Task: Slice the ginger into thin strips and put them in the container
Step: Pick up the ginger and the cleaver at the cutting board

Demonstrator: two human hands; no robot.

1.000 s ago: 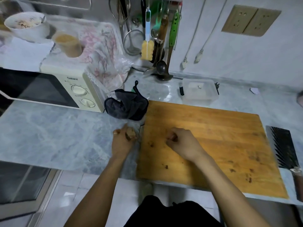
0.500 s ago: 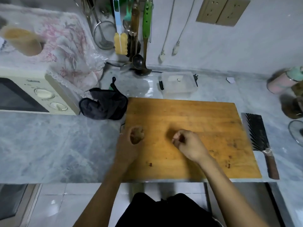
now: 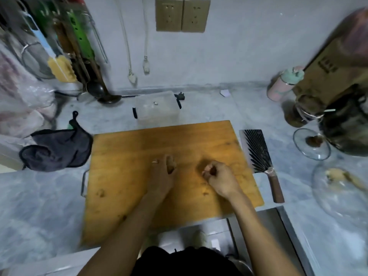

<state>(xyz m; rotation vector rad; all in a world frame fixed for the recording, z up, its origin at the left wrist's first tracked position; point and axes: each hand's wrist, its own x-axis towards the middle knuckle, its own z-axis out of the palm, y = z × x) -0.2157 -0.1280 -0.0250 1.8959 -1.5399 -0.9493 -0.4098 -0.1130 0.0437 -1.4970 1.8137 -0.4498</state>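
Left hand [image 3: 162, 176] gripped the ginger [image 3: 171, 164] over the cutting board [image 3: 123, 176]. Right hand [image 3: 219, 176] was clenched; contents unclear. Cleaver [image 3: 256, 150] lay right of the board.

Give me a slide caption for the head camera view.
Both hands, left holding ginger, over a wooden cutting board; cleaver idle beside it.

You're working on a matt, stained wooden cutting board [image 3: 139, 156] set on a smooth marbled stone worktop [image 3: 39, 206]. The cleaver [image 3: 256, 150] beside you has a ridged metal blade and a wooden handle; the container [image 3: 157, 108] is cloudy translucent plastic; the cloth [image 3: 55, 150] is soft and dark.
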